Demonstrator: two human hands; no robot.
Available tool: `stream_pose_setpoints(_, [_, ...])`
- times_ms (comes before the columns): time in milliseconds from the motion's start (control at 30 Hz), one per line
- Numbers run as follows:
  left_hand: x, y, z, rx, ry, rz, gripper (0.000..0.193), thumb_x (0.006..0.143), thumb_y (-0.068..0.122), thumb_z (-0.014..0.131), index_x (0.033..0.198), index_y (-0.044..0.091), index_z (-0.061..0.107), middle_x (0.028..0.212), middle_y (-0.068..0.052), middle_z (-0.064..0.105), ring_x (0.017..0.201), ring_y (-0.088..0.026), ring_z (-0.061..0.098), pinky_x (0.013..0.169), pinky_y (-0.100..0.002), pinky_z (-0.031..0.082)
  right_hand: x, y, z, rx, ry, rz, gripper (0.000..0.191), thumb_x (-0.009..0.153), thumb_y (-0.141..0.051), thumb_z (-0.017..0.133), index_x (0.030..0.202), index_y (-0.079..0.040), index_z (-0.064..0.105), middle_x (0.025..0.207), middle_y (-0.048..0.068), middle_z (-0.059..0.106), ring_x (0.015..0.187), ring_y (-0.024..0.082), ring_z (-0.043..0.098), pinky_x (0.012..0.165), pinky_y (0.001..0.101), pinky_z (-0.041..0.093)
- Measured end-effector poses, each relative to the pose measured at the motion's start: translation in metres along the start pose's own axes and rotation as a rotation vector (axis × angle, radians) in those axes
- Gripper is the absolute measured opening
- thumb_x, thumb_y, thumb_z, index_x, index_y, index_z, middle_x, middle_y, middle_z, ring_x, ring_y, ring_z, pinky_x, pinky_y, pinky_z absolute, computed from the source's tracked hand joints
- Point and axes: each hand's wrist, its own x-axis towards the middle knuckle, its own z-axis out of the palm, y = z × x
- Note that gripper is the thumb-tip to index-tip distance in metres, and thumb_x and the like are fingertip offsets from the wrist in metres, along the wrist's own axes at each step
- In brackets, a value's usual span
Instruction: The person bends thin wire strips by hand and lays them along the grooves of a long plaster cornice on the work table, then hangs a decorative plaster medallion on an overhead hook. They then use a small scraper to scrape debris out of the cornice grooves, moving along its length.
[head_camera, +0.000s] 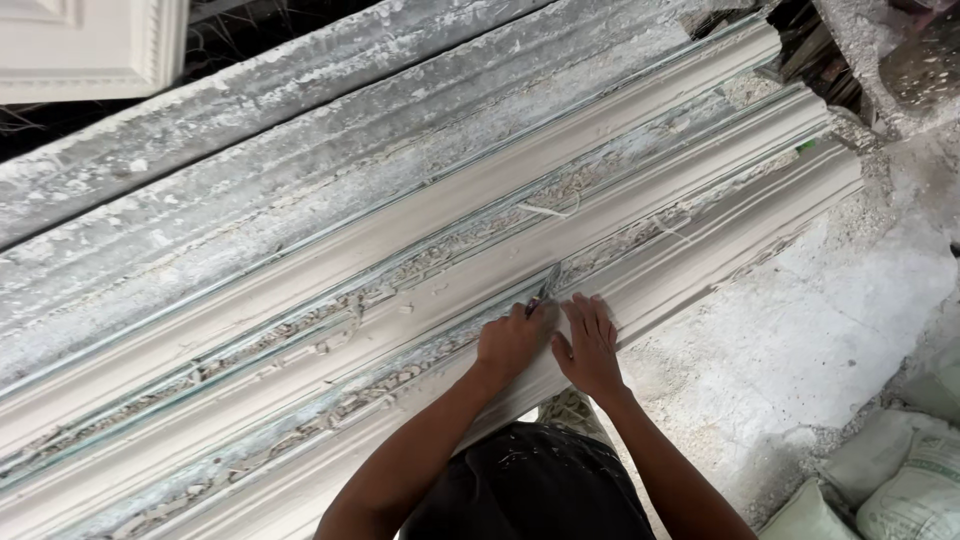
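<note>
Long white plaster cornice strips lie side by side in grey, crusted moulds, running from lower left to upper right. My left hand is closed around a small dark-bladed scraper, its tip pressed into the seam between two strips. My right hand lies flat, fingers together, on the nearest strip just right of the tool. Both forearms reach up from the bottom edge, over dark clothing.
A plaster-caked floor spreads to the right of the moulds. Several pale sacks sit at the bottom right. A white ornamental panel shows at the top left, and rubble lies at the top right.
</note>
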Motion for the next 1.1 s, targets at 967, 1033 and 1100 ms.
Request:
stream_pose_setpoints(967, [0.061, 0.05, 0.033, 0.001, 0.041, -0.128, 0.028, 0.099, 0.02, 0.061, 0.123, 0.025, 0.072, 0.106, -0.008, 0.072, 0.057, -0.024, 0.065, 0.043, -0.036, 0.053, 0.136, 0.231, -0.072, -0.085, -0.015, 0.029, 0.065, 0.104, -0.034, 0.052, 0.158, -0.003, 0.036, 0.166, 0.029, 0.031, 0.155, 0.046, 0.026, 0.123, 0.0598, 0.024])
stream_pose_setpoints(1033, [0.055, 0.045, 0.026, 0.099, 0.064, -0.052, 0.031, 0.094, 0.02, 0.062, 0.124, 0.022, 0.07, 0.104, -0.009, 0.07, 0.057, -0.022, 0.066, 0.045, -0.036, 0.053, 0.133, 0.236, -0.075, -0.071, -0.024, 0.007, 0.062, 0.105, -0.033, 0.053, 0.158, -0.004, 0.038, 0.165, 0.028, 0.032, 0.155, 0.046, 0.027, 0.121, 0.0592, 0.026])
stream_pose_setpoints(1100, [0.042, 0.026, 0.011, 0.149, -0.013, -0.036, 0.031, 0.097, 0.02, 0.061, 0.127, 0.019, 0.067, 0.103, -0.011, 0.068, 0.055, -0.02, 0.066, 0.042, -0.035, 0.054, 0.131, 0.238, -0.074, -0.064, -0.003, 0.011, 0.059, 0.104, -0.03, 0.054, 0.157, -0.007, 0.041, 0.165, 0.027, 0.034, 0.155, 0.045, 0.028, 0.121, 0.0585, 0.028])
